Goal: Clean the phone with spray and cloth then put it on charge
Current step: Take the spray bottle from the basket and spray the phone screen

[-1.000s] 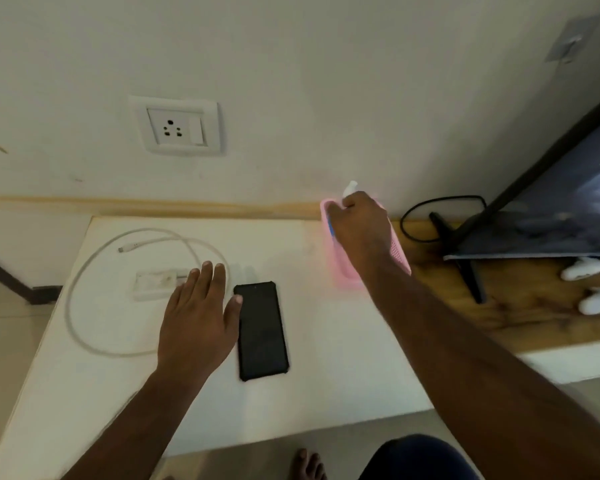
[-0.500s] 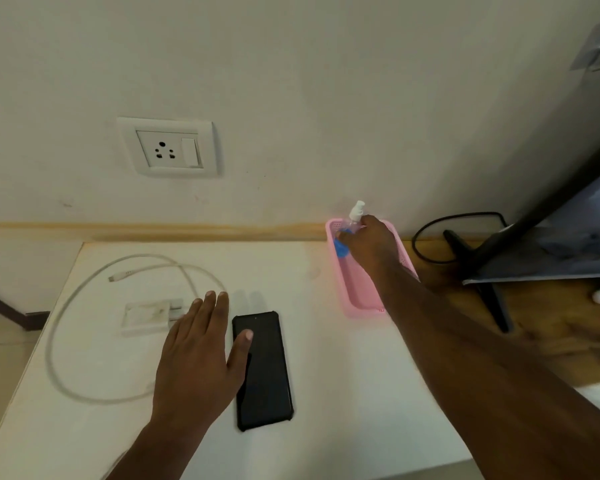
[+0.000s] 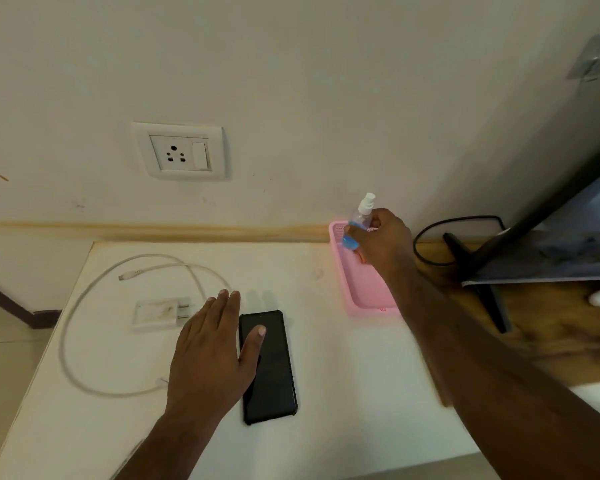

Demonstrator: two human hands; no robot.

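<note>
- The left hand (image 3: 208,355) lies flat and spread on the white surface (image 3: 343,393), its fingers (image 3: 227,301) straight and gripping nothing; only the thumb reaches over and rests on the dark glass
- The phone (image 3: 271,368) lies face up just beside that hand, on its thumb side, with its long axis running from the near edge of the surface away toward the wall
- Out past the left fingertips sit the white charger plug (image 3: 158,311) and its looped cable (image 3: 84,341), well apart from the right hand
- Farther off, beyond the phone's far end and to the thumb side of the left hand, the right hand (image 3: 383,242) is curled round a small spray bottle (image 3: 359,220) and holds it upright, nozzle on top, over the far end of the pink tray (image 3: 371,299)
- So the phone lies back toward the body and to the left of the right fingers; my judgement is that the bottle must travel that way and aim down along the screen while the left hand steadies the phone
- No cloth can be made out
- On the wall beyond everything is the socket (image 3: 181,152), unused
</note>
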